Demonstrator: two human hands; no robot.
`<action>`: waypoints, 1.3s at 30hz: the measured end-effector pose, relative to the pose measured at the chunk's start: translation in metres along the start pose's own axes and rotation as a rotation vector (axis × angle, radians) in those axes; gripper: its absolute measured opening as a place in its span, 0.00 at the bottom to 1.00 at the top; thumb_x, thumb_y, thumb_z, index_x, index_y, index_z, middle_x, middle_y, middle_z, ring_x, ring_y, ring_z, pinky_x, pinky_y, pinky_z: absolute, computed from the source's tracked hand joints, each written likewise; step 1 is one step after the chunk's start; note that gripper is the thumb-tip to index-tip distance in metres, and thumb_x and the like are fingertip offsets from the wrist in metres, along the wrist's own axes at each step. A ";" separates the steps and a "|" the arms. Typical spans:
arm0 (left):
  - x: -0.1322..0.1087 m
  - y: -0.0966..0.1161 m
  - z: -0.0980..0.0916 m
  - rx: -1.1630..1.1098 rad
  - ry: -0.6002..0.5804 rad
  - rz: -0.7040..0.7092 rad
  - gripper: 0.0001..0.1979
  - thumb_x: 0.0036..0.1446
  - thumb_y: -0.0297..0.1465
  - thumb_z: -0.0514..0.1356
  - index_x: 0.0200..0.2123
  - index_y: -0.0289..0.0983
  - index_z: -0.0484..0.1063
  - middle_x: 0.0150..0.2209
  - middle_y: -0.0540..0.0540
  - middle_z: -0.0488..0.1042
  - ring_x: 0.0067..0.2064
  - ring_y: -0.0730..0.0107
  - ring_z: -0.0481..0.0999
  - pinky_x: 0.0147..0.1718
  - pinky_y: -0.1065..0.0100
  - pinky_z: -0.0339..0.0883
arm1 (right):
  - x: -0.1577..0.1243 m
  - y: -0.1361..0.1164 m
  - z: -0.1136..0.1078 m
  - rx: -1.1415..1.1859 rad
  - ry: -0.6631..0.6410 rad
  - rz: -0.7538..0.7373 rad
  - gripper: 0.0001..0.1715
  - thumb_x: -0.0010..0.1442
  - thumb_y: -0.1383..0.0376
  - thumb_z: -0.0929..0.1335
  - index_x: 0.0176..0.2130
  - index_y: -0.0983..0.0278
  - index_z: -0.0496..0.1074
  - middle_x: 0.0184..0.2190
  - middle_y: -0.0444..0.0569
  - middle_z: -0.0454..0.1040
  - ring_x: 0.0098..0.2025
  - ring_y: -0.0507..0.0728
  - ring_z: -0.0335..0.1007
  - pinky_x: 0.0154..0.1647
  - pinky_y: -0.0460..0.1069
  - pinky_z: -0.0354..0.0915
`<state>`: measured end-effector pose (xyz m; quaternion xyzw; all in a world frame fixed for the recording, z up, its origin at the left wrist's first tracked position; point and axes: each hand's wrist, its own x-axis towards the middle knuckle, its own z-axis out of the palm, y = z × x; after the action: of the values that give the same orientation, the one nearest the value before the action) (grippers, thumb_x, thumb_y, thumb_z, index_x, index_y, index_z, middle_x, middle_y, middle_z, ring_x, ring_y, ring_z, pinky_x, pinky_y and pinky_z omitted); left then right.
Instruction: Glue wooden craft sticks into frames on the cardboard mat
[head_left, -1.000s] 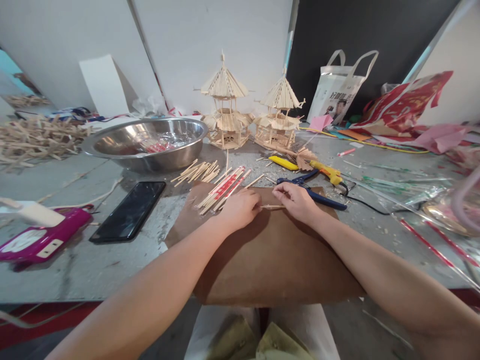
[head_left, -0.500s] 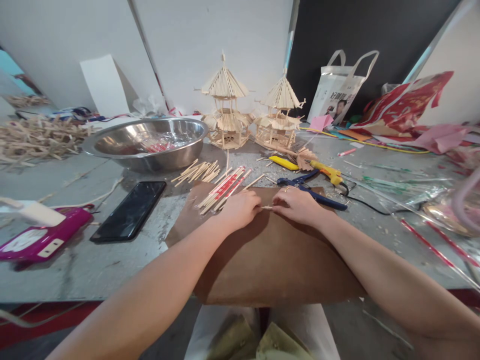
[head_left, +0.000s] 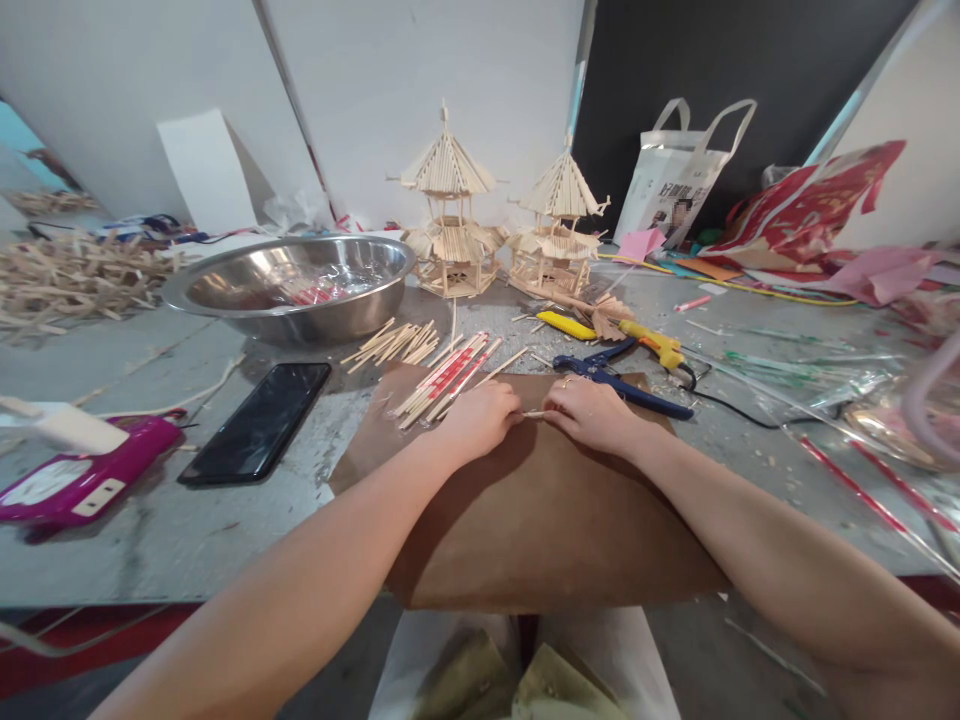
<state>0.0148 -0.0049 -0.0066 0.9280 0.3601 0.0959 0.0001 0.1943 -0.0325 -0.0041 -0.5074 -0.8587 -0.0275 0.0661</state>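
Observation:
Between my two hands runs a short pale wooden stick (head_left: 533,414), low over a brown sheet (head_left: 540,520). My left hand (head_left: 484,415) pinches its left end, and my right hand (head_left: 589,408) pinches the right end. The fingertips cover both ends. Just beyond my left hand lie wrapped chopsticks (head_left: 450,375) with red print on their sleeves, partly on the sheet. Dark blue cutting pliers (head_left: 622,380) rest right behind my right hand. Shorter cut sticks (head_left: 397,342) lie in a loose pile further left.
Two stick-built pagodas (head_left: 450,190) stand at the back. Left are a steel basin (head_left: 322,320), a black phone (head_left: 255,425) and a purple power strip (head_left: 97,470). Right are a yellow glue gun (head_left: 652,343), its black cord, a yellow utility knife (head_left: 566,325) and a white bag (head_left: 671,180).
Both hands stay in nearly the same place, pinching the stick. The whole view has shifted very slightly; nothing else visibly differs.

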 end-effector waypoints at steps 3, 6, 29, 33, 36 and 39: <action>0.000 -0.001 0.001 -0.002 0.002 0.019 0.11 0.54 0.30 0.49 0.28 0.36 0.71 0.29 0.47 0.69 0.35 0.69 0.66 0.34 0.69 0.60 | 0.000 0.000 0.000 -0.010 0.003 -0.005 0.10 0.56 0.63 0.59 0.31 0.62 0.67 0.30 0.48 0.69 0.35 0.54 0.62 0.29 0.46 0.54; 0.000 -0.002 0.003 0.004 0.015 0.032 0.11 0.54 0.29 0.49 0.28 0.36 0.71 0.29 0.47 0.69 0.35 0.70 0.66 0.34 0.69 0.60 | 0.001 0.000 0.000 -0.008 0.011 -0.007 0.10 0.55 0.63 0.60 0.30 0.62 0.67 0.30 0.48 0.69 0.35 0.55 0.62 0.29 0.46 0.54; 0.000 0.002 0.001 0.019 0.035 0.040 0.09 0.53 0.31 0.50 0.29 0.36 0.69 0.30 0.47 0.68 0.36 0.69 0.66 0.36 0.68 0.60 | 0.003 -0.007 0.005 0.172 0.147 -0.020 0.10 0.55 0.65 0.60 0.29 0.64 0.68 0.29 0.48 0.70 0.35 0.53 0.62 0.35 0.46 0.56; -0.001 0.005 -0.001 0.020 0.030 0.033 0.09 0.53 0.31 0.50 0.29 0.36 0.69 0.30 0.46 0.68 0.36 0.68 0.66 0.35 0.68 0.60 | 0.005 -0.007 0.005 0.178 0.153 0.013 0.10 0.56 0.66 0.58 0.30 0.64 0.67 0.30 0.48 0.69 0.35 0.53 0.62 0.35 0.46 0.56; -0.001 0.006 -0.003 0.013 0.018 0.024 0.10 0.53 0.31 0.49 0.29 0.36 0.69 0.30 0.46 0.68 0.36 0.68 0.66 0.35 0.68 0.60 | 0.006 -0.005 0.006 0.193 0.179 0.069 0.11 0.57 0.66 0.56 0.31 0.64 0.65 0.31 0.48 0.69 0.35 0.53 0.62 0.35 0.46 0.55; -0.001 0.007 -0.004 0.011 0.007 0.011 0.10 0.53 0.31 0.50 0.28 0.36 0.69 0.30 0.47 0.68 0.36 0.68 0.66 0.34 0.69 0.60 | 0.005 -0.003 0.006 0.209 0.231 0.134 0.11 0.57 0.65 0.55 0.31 0.64 0.63 0.30 0.48 0.68 0.34 0.53 0.62 0.33 0.46 0.55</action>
<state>0.0181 -0.0110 -0.0025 0.9296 0.3554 0.0971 -0.0067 0.1885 -0.0285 -0.0097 -0.5474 -0.8078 0.0084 0.2185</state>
